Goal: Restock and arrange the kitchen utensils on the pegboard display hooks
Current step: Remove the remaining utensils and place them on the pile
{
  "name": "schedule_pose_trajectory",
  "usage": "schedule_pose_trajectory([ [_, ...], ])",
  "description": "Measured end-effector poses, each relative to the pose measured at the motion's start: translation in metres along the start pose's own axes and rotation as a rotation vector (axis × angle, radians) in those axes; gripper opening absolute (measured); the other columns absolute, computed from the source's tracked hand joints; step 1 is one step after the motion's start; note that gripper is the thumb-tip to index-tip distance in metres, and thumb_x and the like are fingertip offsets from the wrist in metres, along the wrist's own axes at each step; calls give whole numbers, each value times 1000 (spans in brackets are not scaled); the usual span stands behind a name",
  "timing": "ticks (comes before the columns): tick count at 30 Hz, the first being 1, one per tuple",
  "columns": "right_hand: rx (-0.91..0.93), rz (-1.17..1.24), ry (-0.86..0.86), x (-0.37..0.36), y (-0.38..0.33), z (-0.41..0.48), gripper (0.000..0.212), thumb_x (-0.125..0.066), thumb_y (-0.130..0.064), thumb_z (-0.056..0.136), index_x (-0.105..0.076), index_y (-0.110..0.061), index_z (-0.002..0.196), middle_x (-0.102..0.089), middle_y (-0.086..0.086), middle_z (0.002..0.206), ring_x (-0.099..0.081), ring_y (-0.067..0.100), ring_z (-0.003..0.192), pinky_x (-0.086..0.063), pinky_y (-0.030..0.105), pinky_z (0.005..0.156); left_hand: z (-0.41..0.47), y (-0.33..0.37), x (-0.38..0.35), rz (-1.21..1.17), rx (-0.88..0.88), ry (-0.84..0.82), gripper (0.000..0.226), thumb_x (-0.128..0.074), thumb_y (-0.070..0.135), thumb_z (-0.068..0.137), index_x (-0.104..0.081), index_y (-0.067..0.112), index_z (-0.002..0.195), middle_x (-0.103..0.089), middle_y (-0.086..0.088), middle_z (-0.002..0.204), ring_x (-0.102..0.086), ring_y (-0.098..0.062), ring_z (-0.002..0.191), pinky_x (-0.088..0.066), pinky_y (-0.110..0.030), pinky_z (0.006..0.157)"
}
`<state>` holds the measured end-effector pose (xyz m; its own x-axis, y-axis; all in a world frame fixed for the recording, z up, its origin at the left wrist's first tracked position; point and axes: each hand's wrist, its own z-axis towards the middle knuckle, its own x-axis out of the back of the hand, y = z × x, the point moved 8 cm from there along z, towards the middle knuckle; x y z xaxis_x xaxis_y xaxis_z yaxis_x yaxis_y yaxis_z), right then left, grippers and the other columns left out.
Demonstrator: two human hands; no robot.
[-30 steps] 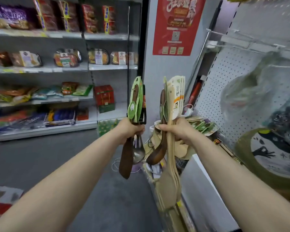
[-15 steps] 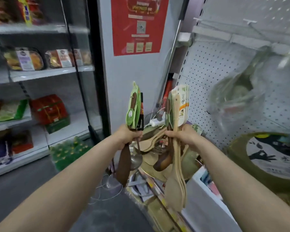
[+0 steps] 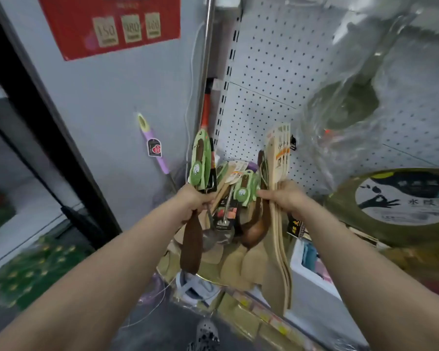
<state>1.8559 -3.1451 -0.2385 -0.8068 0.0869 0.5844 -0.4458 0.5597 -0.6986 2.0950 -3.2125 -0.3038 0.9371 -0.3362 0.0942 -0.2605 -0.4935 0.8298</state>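
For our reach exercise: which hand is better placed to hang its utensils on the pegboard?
Likely the right hand: its pale spatulas stand in front of the pegboard; the left hand is nearer the grey wall.

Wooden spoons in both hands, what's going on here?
A person is restocking a shop display. The left hand grips a dark wooden spoon on a green card, plus a metal ladle. The right hand grips a bundle of pale wooden spatulas and a brown ladle. None of these is on the white pegboard ahead yet.
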Motion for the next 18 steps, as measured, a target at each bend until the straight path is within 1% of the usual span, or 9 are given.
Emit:
schedule_pose_trajectory([
  [2, -38, 26, 9, 2, 3, 16, 46, -83, -29, 77, -58, -5, 108, -70, 13, 105, -70, 30, 95, -57, 47, 88, 23, 5, -10, 49, 33, -31, 24, -75, 10, 80, -64, -6, 94, -69, -24, 99, -66, -34, 94, -50, -49, 97],
  [4, -66, 33, 7, 2, 5, 33, 58, -84, -31, 75, -57, -3, 118, -70, 15, 106, -70, 31, 94, -58, 48, 87, 37, 11, -24, 69, 60, -80, 12, -69, 6, 86, -62, -4, 85, -69, -18, 86, -65, -30, 87, -50, -43, 99],
  [5, -80, 27, 5, 1, 7, 44, 62, -84, -31, 74, -56, -3, 121, -70, 16, 106, -70, 31, 94, -58, 47, 86, 46, 12, -31, 77, 73, -97, 10, -66, 4, 88, -61, -1, 80, -66, -14, 79, -64, -27, 81, -50, -41, 95],
  [8, -85, -9, 5, -7, 12, 72, 58, -83, -30, 76, -58, -4, 121, -70, 14, 107, -70, 29, 94, -58, 45, 86, 75, 13, -46, 90, 62, -122, 15, -60, 0, 91, -56, 2, 77, -63, -10, 73, -60, -18, 66, -53, -27, 65],
  [9, -87, -25, 16, -9, 14, 80, 58, -83, -31, 76, -58, -3, 121, -69, 14, 107, -70, 28, 93, -58, 43, 86, 85, 12, -50, 93, 51, -120, 13, -59, -1, 92, -57, 2, 80, -62, -10, 75, -60, -17, 65, -53, -26, 62],
  [11, -95, -76, 32, -17, 18, 96, 60, -81, -32, 78, -56, -3, 123, -67, 13, 110, -68, 26, 94, -58, 41, 87, 105, 5, -57, 116, 68, -124, 3, -58, -1, 92, -58, -2, 90, -64, -12, 82, -64, -17, 65, -57, -30, 69],
  [12, -100, -88, 31, -20, 21, 103, 60, -80, -31, 79, -54, -2, 125, -66, 13, 112, -67, 26, 94, -57, 39, 87, 110, 2, -61, 145, 76, -126, 4, -57, 0, 93, -57, -3, 90, -63, -13, 82, -65, -15, 58, -57, -30, 68],
  [14, -111, -79, 25, -27, 27, 117, 61, -79, -29, 82, -51, 0, 128, -63, 10, 111, -63, 23, 92, -56, 35, 84, 121, -5, -66, 220, 89, -118, 20, -53, 1, 96, -50, 1, 76, -56, -11, 72, -58, -11, 40, -51, -23, 55],
  [18, -148, -9, -35, -39, 43, 139, 56, -79, -27, 82, -54, 0, 125, -65, 7, 100, -62, 20, 84, -52, 29, 71, 138, -11, -74, 286, 90, -95, 36, -57, 9, 95, -45, 5, 62, -47, -9, 65, -44, -16, 55, -40, -26, 58],
])
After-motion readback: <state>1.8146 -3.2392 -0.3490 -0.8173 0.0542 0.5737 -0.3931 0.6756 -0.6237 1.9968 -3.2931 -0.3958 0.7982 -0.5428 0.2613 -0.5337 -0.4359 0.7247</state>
